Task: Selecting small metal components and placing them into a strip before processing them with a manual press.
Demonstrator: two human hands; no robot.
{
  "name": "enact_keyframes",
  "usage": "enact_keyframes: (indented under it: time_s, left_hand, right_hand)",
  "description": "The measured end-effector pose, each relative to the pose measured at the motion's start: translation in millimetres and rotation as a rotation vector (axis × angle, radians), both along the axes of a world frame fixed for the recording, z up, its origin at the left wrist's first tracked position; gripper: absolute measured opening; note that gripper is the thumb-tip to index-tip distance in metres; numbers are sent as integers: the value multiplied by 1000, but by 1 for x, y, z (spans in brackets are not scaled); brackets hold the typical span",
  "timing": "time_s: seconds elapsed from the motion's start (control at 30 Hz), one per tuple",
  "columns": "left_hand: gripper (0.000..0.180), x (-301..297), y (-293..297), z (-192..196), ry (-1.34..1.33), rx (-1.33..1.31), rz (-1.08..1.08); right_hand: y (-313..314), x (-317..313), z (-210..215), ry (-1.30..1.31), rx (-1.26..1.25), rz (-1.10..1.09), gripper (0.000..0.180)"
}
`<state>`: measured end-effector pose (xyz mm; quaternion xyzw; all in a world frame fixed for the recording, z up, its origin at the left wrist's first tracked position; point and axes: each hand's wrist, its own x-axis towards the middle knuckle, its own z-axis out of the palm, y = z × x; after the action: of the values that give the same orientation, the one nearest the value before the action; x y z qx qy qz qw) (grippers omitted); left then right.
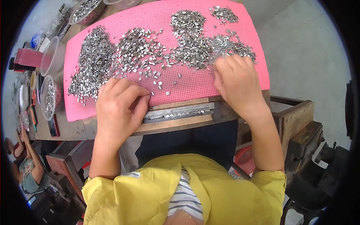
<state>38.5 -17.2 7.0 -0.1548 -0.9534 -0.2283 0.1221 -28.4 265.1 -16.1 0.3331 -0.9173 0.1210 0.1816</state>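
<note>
left hand [119,103] curled, fingertips pinched together on what looks like one small metal clip at the near edge of the pink mat [240,26], just beside the left end of the metal rail [180,112]. rail's long axis runs left to right along the table [71,129] edge, directly between the two hands; left hand is the nearer, almost touching it. right hand [234,80] lies palm down, fingers loosely spread on the heap of metal clips [187,41], nothing clearly gripped. heap lies beyond both hands, away from the body.
</note>
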Motion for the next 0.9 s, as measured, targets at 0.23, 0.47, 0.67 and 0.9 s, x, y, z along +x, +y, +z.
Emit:
enact_keyframes:
  time_s: [0.23,0.47,0.67,0.9]
  left_hand:
    - [14,11,28,2,6,280,-197]
    - [15,18,56,-7,-20,222,-201]
    - [15,18,57,-11,-6,211,-179]
    - [17,18,57,-16,73,196,-174]
  right_hand:
    - [-2,54,10,-427,-670,107,29]
    - [-12,71,-5,-369,-651,129,26]
    - [-12,73,-9,-417,-662,129,24]
    - [-15,70,-9,-418,-661,140,24]
